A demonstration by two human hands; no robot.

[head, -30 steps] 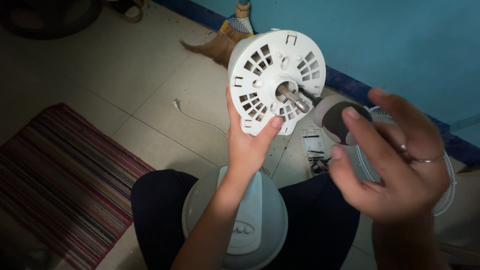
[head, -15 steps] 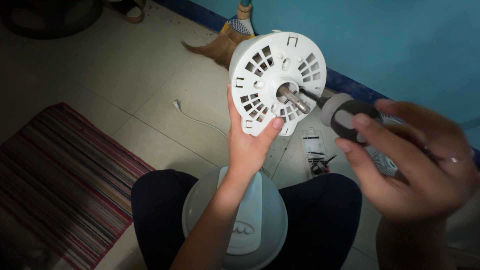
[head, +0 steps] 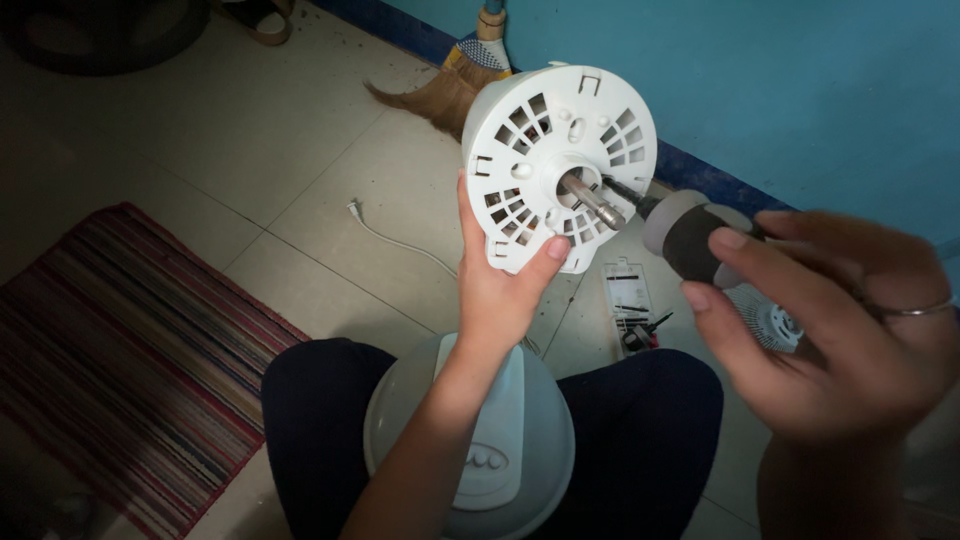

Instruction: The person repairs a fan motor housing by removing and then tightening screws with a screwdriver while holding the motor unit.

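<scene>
Gripping a white, round, vented fan motor housing (head: 556, 165) from below and the left, left hand (head: 505, 290) at about 12 o'clock of the lap, thumb pressed on the lower front face, other fingers hidden behind the rim, so clamped on the housing. Holding the housing upright, face toward the camera, metal shaft (head: 592, 198) jutting from its centre toward 4 o'clock. Closing the right hand (head: 830, 330) at 3 o'clock around a screwdriver (head: 685, 235) with a thick grey and black handle, fingers curled on the handle, dark blade tip set against the housing just right of the shaft. Wearing a thin ring (head: 915, 310) on one right finger.

Resting on the lap at 6 o'clock, a pale round fan base (head: 470, 430) with a raised white centre panel. Lying on the tiled floor (head: 250, 150) just below the housing, a small clear plastic case (head: 628, 300), open, holding what look like small dark bits and a red-tipped piece; exact contents too small to tell. Trailing across the tiles at 10 o'clock, a white cord with plug (head: 370, 222). Leaning at 12 o'clock against the blue wall (head: 800, 80), a straw broom (head: 455, 85). Spreading at 9 o'clock, a striped rug (head: 110, 340). Showing partly behind the right hand, a white grille-like piece (head: 765, 318).
</scene>
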